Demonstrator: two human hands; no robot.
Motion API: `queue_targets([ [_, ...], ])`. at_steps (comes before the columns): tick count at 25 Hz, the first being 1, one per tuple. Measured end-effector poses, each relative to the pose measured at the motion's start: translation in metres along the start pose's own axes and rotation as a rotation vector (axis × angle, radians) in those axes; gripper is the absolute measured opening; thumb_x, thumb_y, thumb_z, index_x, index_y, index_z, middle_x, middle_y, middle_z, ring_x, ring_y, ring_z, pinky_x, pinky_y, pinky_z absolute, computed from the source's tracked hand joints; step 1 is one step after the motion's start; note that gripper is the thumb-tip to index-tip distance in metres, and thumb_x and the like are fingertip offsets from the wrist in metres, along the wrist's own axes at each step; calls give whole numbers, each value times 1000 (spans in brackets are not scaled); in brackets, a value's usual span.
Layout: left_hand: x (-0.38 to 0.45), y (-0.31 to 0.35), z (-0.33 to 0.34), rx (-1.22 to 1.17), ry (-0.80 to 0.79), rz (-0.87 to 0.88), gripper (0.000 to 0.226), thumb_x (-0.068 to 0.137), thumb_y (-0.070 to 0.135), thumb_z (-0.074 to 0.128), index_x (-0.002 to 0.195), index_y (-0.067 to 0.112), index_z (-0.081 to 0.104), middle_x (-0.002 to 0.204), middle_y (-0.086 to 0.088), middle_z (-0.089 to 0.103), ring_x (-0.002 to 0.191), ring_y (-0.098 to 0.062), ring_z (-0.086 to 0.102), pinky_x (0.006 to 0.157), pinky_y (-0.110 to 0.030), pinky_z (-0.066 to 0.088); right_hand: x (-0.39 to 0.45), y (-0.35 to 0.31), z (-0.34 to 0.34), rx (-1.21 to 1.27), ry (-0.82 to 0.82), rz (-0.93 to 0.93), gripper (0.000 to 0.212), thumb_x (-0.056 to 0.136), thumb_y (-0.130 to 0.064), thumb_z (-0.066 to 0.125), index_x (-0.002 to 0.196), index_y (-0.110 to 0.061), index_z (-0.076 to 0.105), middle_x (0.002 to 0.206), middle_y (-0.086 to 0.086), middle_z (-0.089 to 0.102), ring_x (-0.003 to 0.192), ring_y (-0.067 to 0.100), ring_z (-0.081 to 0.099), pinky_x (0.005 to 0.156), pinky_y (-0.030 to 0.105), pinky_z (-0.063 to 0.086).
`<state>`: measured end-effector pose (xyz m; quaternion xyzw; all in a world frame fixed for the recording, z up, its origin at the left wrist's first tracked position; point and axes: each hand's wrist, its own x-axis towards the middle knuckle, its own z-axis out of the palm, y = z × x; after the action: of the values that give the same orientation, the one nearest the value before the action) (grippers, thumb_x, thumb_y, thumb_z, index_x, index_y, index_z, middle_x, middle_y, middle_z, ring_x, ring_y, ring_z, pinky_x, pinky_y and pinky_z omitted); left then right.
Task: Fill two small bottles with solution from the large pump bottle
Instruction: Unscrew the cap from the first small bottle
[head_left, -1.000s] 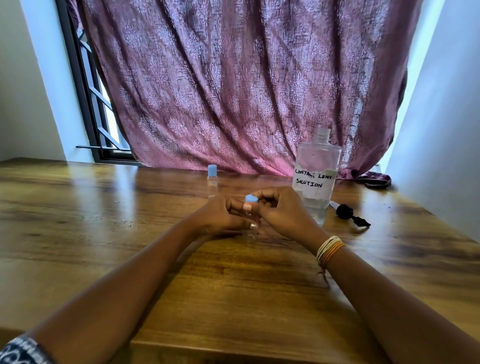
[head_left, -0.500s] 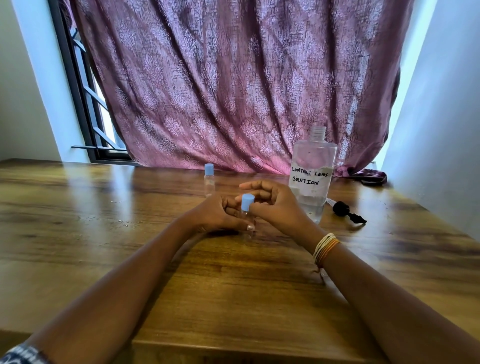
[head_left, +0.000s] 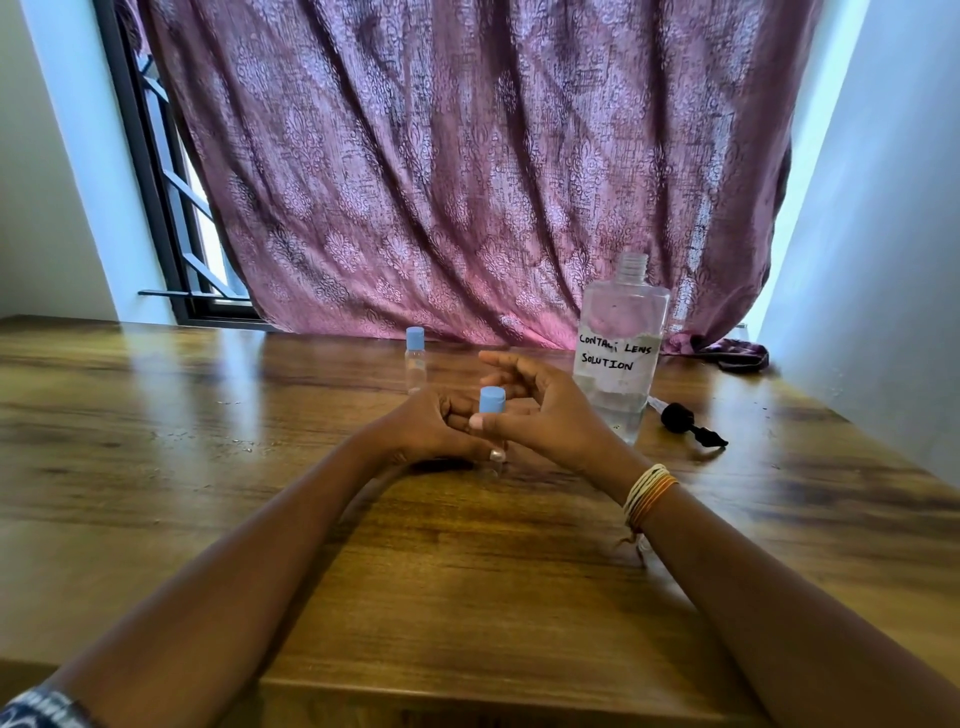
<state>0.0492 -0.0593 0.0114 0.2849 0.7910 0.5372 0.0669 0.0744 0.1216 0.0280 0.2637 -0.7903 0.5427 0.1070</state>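
Gripping capped sm bottle (head_left: 492, 415) mid-table, L hand (head_left: 431, 428) closed, R hand (head_left: 540, 410) thumb-pinch, fingers splayed.

I cannot see most of the small clear bottle with the blue cap (head_left: 492, 401): my left hand (head_left: 431, 431) and right hand (head_left: 545, 415) cover its body. Its fill level is indeterminate. The patterned sleeve (head_left: 39, 709) is cut off at the bottom-left edge.

A mauve patterned curtain (head_left: 467, 171) hangs behind the wooden table (head_left: 156, 441), daylight glowing through; a dark-framed barred window (head_left: 171, 208) shows left, between pale walls (head_left: 883, 260)
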Motion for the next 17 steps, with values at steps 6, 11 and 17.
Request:
queue_targets([
  [6, 1, -1, 1, -24, 15, -49, 32, 73, -6, 76, 104, -6, 69, 102, -23, 72, 92, -31, 68, 88, -37, 54, 3, 4, -3, 103, -4, 16, 54, 76, 6, 72, 123, -18, 58, 97, -5, 74, 81, 14, 71, 76, 27, 59],
  [11, 2, -2, 1, 10, 6, -4, 20, 71, -7, 78, 90, -5, 71, 92, -20, 72, 85, -24, 66, 81, -34, 54, 2, 1, 0, 71, 29, 11, 52, 71, -4, 82, 117, -20, 63, 85, -11, 68, 74, -3, 66, 69, 13, 53],
  [17, 6, -7, 0, -38, -3, -27, 29, 71, -7, 77, 100, -6, 71, 101, -24, 72, 91, -28, 67, 89, -40, 53, 3, 6, -2, 116, -19, 37, 51, 78, 2, 74, 121, -20, 59, 104, -3, 72, 93, 22, 72, 84, 30, 59],
])
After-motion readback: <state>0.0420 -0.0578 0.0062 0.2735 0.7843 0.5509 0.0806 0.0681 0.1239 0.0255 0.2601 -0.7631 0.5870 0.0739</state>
